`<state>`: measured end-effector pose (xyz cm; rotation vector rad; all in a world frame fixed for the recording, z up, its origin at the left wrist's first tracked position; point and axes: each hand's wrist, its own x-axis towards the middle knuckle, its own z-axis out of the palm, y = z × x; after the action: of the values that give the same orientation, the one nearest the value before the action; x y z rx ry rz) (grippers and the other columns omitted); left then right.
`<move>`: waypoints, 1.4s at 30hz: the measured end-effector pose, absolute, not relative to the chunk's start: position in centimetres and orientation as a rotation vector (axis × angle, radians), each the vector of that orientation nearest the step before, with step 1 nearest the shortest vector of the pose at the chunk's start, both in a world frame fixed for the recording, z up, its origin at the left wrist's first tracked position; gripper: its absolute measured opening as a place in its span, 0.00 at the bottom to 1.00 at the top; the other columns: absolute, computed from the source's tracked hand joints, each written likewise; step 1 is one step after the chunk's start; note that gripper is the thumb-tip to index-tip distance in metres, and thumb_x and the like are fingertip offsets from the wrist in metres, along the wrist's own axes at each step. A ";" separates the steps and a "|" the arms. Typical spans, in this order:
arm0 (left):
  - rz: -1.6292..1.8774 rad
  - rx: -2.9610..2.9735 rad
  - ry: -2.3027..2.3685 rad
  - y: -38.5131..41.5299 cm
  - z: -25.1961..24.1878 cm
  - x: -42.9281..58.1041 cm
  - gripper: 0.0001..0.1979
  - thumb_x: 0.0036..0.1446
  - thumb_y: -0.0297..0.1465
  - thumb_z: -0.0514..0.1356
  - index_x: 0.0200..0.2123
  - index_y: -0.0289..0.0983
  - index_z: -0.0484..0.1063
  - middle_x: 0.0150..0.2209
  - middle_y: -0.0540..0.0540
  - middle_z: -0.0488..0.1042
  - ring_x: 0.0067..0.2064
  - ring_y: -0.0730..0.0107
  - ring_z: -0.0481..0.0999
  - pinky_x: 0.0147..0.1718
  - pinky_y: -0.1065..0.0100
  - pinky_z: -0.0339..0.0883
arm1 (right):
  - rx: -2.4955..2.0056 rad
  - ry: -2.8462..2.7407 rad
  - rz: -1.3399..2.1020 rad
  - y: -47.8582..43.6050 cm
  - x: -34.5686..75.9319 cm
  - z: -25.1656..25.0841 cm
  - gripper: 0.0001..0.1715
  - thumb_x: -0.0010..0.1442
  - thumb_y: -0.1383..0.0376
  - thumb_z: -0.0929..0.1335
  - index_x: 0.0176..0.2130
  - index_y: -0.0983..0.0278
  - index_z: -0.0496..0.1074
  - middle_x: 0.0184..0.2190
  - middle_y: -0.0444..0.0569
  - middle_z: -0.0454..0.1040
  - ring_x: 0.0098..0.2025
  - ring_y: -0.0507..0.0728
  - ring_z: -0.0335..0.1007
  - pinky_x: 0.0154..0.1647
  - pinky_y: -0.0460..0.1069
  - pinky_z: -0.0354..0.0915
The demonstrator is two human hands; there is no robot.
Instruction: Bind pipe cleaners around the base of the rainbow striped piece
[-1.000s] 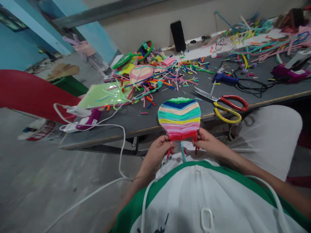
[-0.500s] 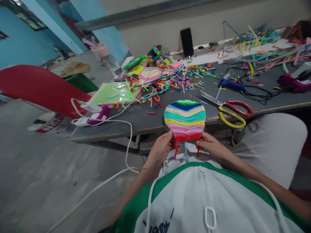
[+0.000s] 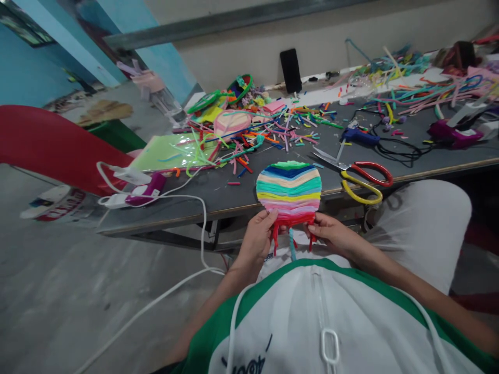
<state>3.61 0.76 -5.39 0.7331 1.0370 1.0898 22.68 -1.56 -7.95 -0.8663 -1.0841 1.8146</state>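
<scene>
Between my hands is a round, striped pipe-cleaner piece (image 3: 289, 189), banded green, blue, peach, teal, yellow, pink and red. My left hand (image 3: 260, 234) pinches its lower left edge. At the lower right edge, my right hand (image 3: 329, 228) grips it with thumb and fingers. Red ends dangle from the bottom, along with a light-blue pipe cleaner (image 3: 292, 244) over my lap. Just right of the piece, scissors (image 3: 353, 174) with one red and one yellow handle lie with blades parted, their handles reaching past the table edge.
Loose pipe-cleaner bits (image 3: 288, 130) litter the grey table (image 3: 187, 202). A blue glue gun (image 3: 360, 136) with a black cord lies behind the scissors. A phone (image 3: 291, 71) leans on the wall. A white cable (image 3: 203, 228) hangs off the left side, near a red chair (image 3: 50, 140).
The whole view has shifted slightly, so the table things appear further left. Both hands keep hold of the striped piece in nearly the same pose.
</scene>
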 end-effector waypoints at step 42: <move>1.041 0.842 1.050 0.7 -4.5 0.6 0.14 0.49 0.41 0.62 0.30 0.34 0.71 0.26 0.48 0.71 0.26 0.76 0.69 0.26 0.75 0.63 | -1.032 -0.859 1.658 0.3 23.5 -6.5 0.14 0.51 0.54 0.70 0.30 0.63 0.70 0.18 0.41 0.67 0.21 0.49 0.62 0.28 0.46 0.65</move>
<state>0.61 0.74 -4.54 0.8423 1.0498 1.0413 23.53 0.26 -6.54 -1.0322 -0.8591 1.6584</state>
